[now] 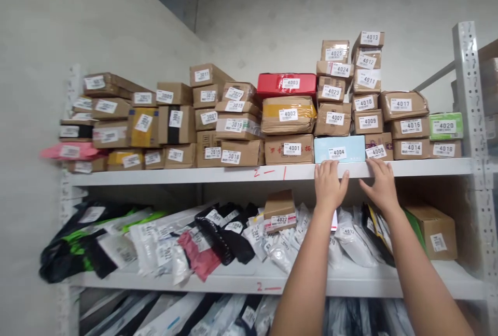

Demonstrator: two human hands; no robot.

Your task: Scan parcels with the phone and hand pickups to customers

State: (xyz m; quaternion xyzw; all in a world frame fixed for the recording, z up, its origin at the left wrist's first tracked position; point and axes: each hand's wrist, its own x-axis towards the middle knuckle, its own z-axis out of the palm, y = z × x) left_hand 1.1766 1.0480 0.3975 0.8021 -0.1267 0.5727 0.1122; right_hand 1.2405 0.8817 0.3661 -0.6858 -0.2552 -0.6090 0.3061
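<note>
Both my arms reach up to the top shelf (424, 167). My left hand (330, 183) is at the shelf's front edge, just below the light blue box (322, 149) labelled 4004, fingers stretched upward and thumb apart. My right hand (381, 183) is under the box labelled 4008 (383, 141), its fingers spread near that box's lower front. Neither hand has anything in its grasp. Whether the fingertips touch the boxes I cannot tell. A stack with box 4007 (330, 124) rises behind the blue box's top.
Several labelled cardboard boxes (229, 152) line the top shelf, with a red box (272, 84) and a green box (436, 123) among them. Bagged parcels (151, 237) and a box labelled 4022 (278, 209) lie on the shelf below. A metal post (469, 87) stands at right.
</note>
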